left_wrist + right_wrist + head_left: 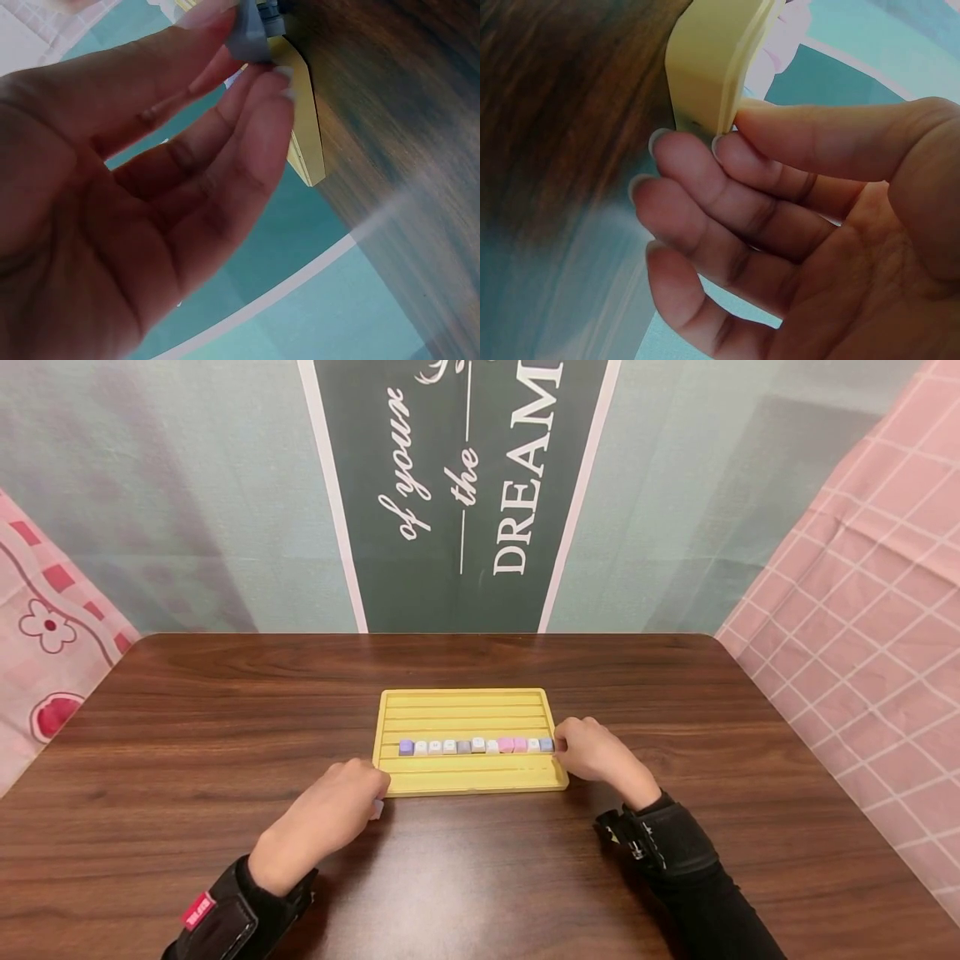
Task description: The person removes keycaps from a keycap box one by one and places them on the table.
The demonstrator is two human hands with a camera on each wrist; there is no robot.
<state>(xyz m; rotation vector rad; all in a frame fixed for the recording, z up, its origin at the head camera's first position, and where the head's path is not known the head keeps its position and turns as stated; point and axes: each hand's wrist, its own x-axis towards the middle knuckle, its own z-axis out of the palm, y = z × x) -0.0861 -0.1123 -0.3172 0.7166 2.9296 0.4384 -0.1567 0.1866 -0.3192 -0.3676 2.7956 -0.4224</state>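
A yellow tray (457,764) with raised ridges lies on the table, holding one row of keycaps (450,747) in purple, white, grey, pink and blue. My left hand (330,806) is by the tray's front left corner, pinching a grey keycap (251,34) between thumb and fingertips. At the right side of the tray, my right hand (596,752) grips the edge, with the thumb (810,135) at the rim and the index fingertip against the outer wall. Its other fingers are loosely curled below, near the blue keycap (547,745) at the row's end.
The brown wooden table (480,877) extends around the tray. A printed curtain (262,510) hangs behind its far edge, with pink checked cloth (877,585) on the right and patterned pink cloth (52,635) on the left. Black bands wrap both wrists.
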